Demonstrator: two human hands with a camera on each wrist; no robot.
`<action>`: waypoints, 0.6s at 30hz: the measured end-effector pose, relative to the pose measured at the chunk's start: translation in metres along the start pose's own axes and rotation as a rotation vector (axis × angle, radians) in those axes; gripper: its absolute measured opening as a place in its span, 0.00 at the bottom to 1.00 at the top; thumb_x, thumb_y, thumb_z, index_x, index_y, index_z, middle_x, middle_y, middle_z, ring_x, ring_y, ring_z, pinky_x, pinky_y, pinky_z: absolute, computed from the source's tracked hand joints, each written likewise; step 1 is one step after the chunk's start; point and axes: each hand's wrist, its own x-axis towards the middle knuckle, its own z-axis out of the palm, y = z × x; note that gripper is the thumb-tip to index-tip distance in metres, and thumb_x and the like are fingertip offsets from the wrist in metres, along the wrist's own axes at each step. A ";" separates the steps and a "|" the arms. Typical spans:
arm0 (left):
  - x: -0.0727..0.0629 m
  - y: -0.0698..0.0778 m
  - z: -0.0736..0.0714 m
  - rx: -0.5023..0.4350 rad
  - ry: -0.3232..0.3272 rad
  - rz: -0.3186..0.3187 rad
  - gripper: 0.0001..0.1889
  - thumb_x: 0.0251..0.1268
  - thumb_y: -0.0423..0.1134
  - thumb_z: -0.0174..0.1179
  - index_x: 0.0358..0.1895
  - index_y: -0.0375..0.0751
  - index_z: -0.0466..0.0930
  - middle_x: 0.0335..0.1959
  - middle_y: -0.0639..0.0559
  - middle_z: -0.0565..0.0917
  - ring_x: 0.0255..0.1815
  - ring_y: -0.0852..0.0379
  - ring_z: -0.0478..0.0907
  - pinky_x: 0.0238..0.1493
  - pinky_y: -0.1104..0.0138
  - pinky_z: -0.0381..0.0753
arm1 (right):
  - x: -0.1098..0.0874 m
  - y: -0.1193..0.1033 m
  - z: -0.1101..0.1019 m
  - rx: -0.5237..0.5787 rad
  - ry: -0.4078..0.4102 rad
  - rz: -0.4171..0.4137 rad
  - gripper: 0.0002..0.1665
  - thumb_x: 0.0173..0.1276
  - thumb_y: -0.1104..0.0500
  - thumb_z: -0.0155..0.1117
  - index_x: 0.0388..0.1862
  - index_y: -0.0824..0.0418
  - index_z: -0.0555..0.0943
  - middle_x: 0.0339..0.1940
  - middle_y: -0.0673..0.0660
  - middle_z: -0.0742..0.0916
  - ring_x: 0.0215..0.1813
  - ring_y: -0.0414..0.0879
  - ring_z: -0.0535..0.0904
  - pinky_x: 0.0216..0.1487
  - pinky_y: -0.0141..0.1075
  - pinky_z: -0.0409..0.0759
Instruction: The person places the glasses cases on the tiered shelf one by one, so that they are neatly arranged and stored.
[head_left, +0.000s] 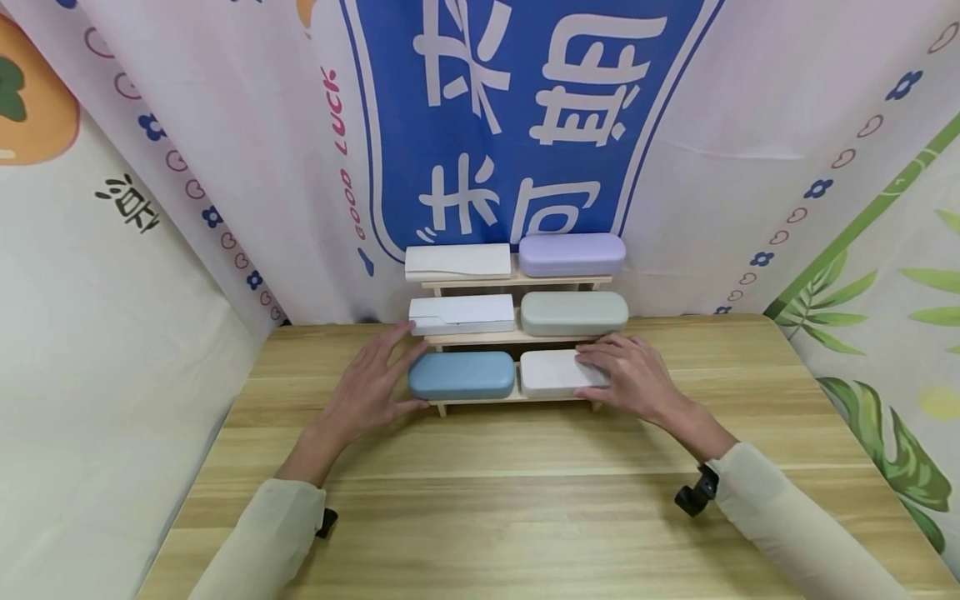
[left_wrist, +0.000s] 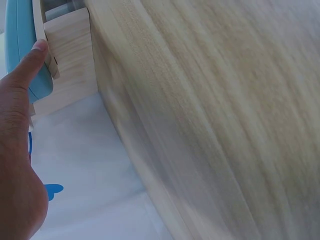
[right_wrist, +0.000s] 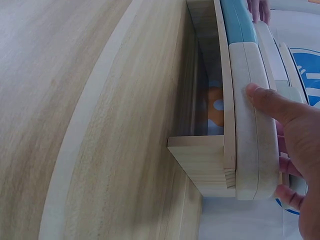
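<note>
A three-tier wooden stand (head_left: 495,339) bears several long cases, two on each tier. My right hand (head_left: 628,377) holds the right end of the white glasses case (head_left: 549,373) on the lowest tier. In the right wrist view the thumb (right_wrist: 270,102) presses the case's front, with the fingers behind. My left hand (head_left: 369,385) spans the left end of the blue glasses case (head_left: 461,375) beside it, fingers spread. In the left wrist view its thumb (left_wrist: 31,65) touches the front, where the blue case meets the shelf board.
On the middle tier lie a white flap-front case (head_left: 461,312) and a grey-green case (head_left: 573,312). The top tier carries another white case (head_left: 457,261) and a lilac case (head_left: 572,254). The stand is on a wood-grain table (head_left: 495,517), close to a printed curtain (head_left: 712,208).
</note>
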 end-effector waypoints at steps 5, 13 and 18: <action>0.000 0.000 0.000 0.003 0.006 0.007 0.54 0.48 0.59 0.84 0.80 0.46 0.68 0.86 0.41 0.53 0.84 0.38 0.55 0.81 0.41 0.63 | -0.001 0.000 0.000 -0.001 0.003 -0.006 0.37 0.47 0.36 0.86 0.49 0.59 0.92 0.52 0.56 0.93 0.53 0.57 0.86 0.51 0.54 0.85; -0.003 0.000 -0.003 0.018 0.035 0.021 0.55 0.46 0.59 0.85 0.79 0.43 0.70 0.86 0.40 0.55 0.83 0.36 0.58 0.79 0.40 0.65 | -0.006 0.000 0.001 0.011 0.036 -0.017 0.37 0.45 0.38 0.88 0.49 0.60 0.91 0.55 0.58 0.92 0.55 0.59 0.87 0.50 0.54 0.86; -0.011 0.000 -0.007 0.003 0.070 0.019 0.53 0.48 0.58 0.83 0.77 0.40 0.72 0.84 0.37 0.59 0.81 0.35 0.60 0.77 0.38 0.67 | -0.013 0.003 -0.005 0.020 0.082 -0.019 0.38 0.48 0.38 0.85 0.51 0.63 0.90 0.55 0.62 0.91 0.56 0.61 0.86 0.50 0.56 0.86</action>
